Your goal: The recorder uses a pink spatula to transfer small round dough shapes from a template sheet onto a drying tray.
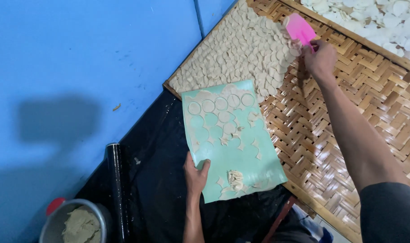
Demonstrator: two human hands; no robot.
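Beside woven tray (349,112), black roller (117,189), dough pot (76,222), green sheet (234,144)

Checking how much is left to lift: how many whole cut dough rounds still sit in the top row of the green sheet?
5, in a row along the green sheet's top edge: dough rounds from left near the corner to right. More below may be hidden among scraps.

The sheet (241,153) lies right of the left hand (195,173), partly on the woven tray (349,117); dough discs (241,49) sit left of the right hand (320,58) (pot (74,222) well left).

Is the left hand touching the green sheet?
Touching. The head view shows the left hand gripping the green sheet's lower edge, thumb on top.
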